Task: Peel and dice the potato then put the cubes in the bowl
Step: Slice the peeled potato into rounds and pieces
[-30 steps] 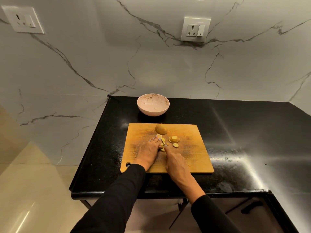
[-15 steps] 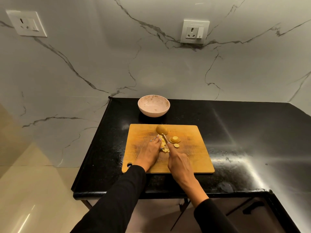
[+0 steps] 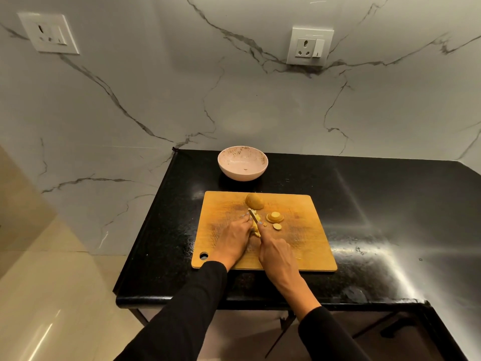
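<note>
On the wooden cutting board [image 3: 307, 243] my left hand [image 3: 233, 239] presses down on a small pile of yellow potato pieces [image 3: 256, 225], mostly hidden under the fingers. My right hand [image 3: 277, 256] grips a knife [image 3: 253, 214] whose blade points away from me and lies across those pieces. A larger potato chunk [image 3: 254, 201] sits at the board's far edge. Two round slices are stacked [image 3: 274, 217] right of the blade, with one smaller slice [image 3: 277, 226] beside them. The pale pink bowl [image 3: 242, 163] stands beyond the board and looks empty.
The board lies on a black glossy counter [image 3: 390, 217] whose left edge and front edge drop off to a tiled floor. A marble wall with two power sockets [image 3: 309, 46] rises behind the bowl.
The knife blade has shifted forward along the potato pieces, its tip now nearer the large chunk. My left hand stays on the pile. The camera view moved slightly.
</note>
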